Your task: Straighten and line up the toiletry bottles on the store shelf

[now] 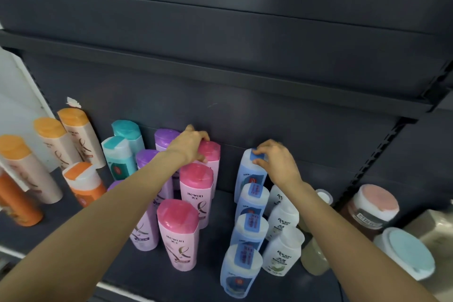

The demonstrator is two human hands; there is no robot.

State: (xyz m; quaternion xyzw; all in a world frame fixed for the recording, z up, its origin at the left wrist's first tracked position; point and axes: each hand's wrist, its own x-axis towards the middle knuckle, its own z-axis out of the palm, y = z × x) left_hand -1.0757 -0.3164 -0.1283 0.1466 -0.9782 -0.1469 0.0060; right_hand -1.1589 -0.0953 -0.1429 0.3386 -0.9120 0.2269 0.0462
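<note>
Toiletry bottles stand in rows running front to back on a dark shelf [215, 203]. My left hand [190, 144] grips the cap of the rearmost pink bottle [212, 153], behind two other pink bottles [196, 189]. My right hand [275, 160] pinches the blue cap of the rearmost pale blue bottle [250, 174], at the back of a row of several blue bottles [241, 270]. Purple bottles [144, 230] stand left of the pink row, partly hidden by my left arm. White bottles [282, 250] stand right of the blue row.
Teal-capped bottles [119, 154] and orange-capped bottles [29, 169] stand further left, some leaning. Jars with pink [375, 206] and pale blue lids [407, 252] sit at the right beyond a shelf upright. An upper shelf edge [220, 73] overhangs the bottles.
</note>
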